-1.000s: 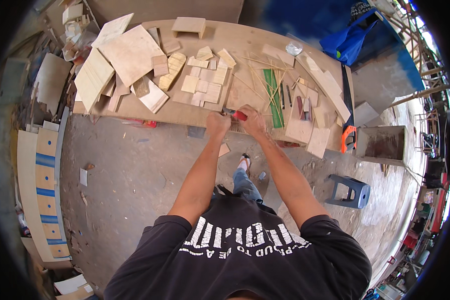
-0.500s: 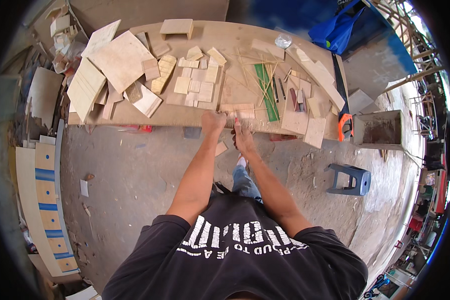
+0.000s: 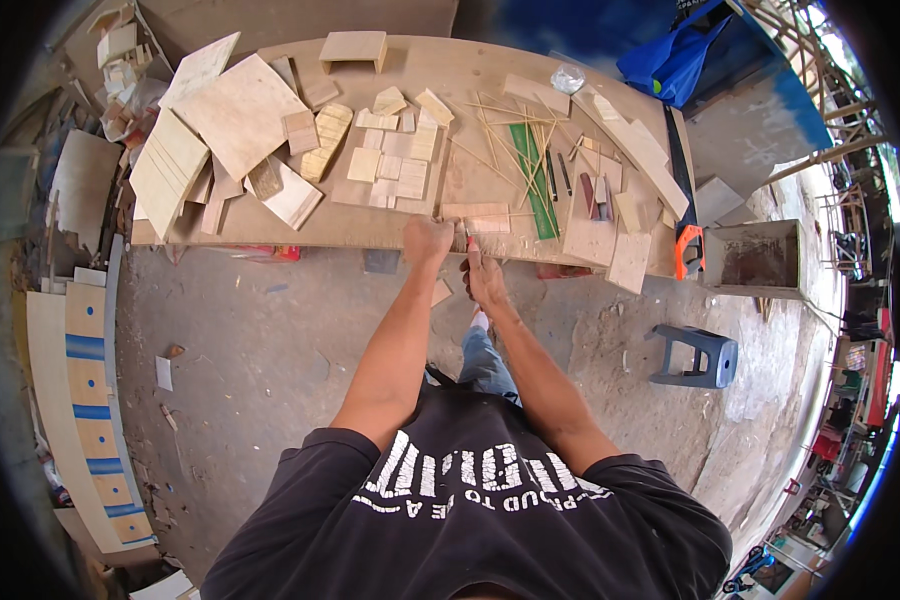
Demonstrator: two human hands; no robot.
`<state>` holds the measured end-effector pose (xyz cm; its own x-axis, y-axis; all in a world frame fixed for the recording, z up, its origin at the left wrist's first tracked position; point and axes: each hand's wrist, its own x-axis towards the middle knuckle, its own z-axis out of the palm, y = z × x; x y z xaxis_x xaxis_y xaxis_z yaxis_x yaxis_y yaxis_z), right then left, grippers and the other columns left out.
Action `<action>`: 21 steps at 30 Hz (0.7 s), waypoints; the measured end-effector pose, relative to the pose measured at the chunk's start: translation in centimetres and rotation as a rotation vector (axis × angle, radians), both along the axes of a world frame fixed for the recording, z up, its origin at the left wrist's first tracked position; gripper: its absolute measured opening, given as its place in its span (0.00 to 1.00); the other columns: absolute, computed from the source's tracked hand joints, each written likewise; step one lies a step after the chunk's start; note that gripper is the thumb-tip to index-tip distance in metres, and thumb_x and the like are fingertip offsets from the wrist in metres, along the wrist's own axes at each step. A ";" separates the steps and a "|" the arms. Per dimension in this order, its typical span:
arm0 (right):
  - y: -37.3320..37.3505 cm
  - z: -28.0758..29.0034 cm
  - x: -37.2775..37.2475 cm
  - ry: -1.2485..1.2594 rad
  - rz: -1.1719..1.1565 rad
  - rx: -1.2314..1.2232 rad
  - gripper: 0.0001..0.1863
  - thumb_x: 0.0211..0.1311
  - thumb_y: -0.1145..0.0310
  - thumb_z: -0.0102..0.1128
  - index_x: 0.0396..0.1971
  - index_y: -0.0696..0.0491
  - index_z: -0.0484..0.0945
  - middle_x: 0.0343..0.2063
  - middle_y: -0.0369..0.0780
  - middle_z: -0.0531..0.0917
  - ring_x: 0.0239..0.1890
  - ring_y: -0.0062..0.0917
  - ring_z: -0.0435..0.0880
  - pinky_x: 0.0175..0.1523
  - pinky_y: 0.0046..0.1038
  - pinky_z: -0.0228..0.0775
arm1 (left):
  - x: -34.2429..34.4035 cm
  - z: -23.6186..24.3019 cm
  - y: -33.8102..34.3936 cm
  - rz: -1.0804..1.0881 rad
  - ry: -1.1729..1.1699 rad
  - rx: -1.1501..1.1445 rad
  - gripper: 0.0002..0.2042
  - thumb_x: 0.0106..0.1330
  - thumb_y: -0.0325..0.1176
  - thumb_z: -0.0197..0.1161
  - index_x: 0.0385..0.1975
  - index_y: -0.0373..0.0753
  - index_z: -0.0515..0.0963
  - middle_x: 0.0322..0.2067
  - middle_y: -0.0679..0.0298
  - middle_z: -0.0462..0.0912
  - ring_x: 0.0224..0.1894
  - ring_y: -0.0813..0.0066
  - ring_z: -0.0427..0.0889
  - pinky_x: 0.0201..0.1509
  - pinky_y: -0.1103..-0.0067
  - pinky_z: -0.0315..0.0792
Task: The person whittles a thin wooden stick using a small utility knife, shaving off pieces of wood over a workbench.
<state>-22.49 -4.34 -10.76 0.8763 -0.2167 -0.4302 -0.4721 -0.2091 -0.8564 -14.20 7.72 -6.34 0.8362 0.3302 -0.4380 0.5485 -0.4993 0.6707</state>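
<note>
We have our left hand (image 3: 427, 240) curled tight by the front edge of the big brown wooden table (image 3: 370, 226). We cannot tell what is inside it. Our right hand (image 3: 486, 282) is closed around a small tool with a red handle (image 3: 472, 242), right by the left hand. Near both, we see a flat pale wooden piece (image 3: 485, 224) on the table, and a long green flat strip (image 3: 533, 182) farther right.
</note>
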 end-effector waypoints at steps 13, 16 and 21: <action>0.4 -1.7 0.1 -0.044 0.095 -0.187 0.41 0.72 0.35 0.37 0.25 0.61 0.79 0.14 0.41 0.76 0.15 0.29 0.77 0.23 0.32 0.69 | -0.2 -0.3 0.5 -0.004 -0.072 0.044 0.17 0.50 0.45 0.76 0.26 0.35 0.86 0.29 0.47 0.87 0.35 0.49 0.88 0.40 0.62 0.80; 0.7 -3.0 -0.1 -0.168 0.066 -0.361 0.42 0.72 0.35 0.36 0.24 0.62 0.79 0.14 0.44 0.76 0.17 0.32 0.79 0.27 0.35 0.71 | 0.0 0.3 0.1 -0.018 -0.030 -0.003 0.17 0.50 0.45 0.76 0.25 0.35 0.86 0.29 0.47 0.87 0.34 0.49 0.88 0.41 0.62 0.80; 1.2 -2.5 -0.4 -0.287 0.045 -0.445 0.42 0.73 0.37 0.34 0.23 0.63 0.79 0.14 0.48 0.76 0.21 0.37 0.81 0.33 0.38 0.72 | 0.0 0.4 0.3 0.016 -0.003 -0.013 0.16 0.50 0.45 0.76 0.25 0.36 0.86 0.30 0.47 0.87 0.36 0.50 0.88 0.41 0.61 0.80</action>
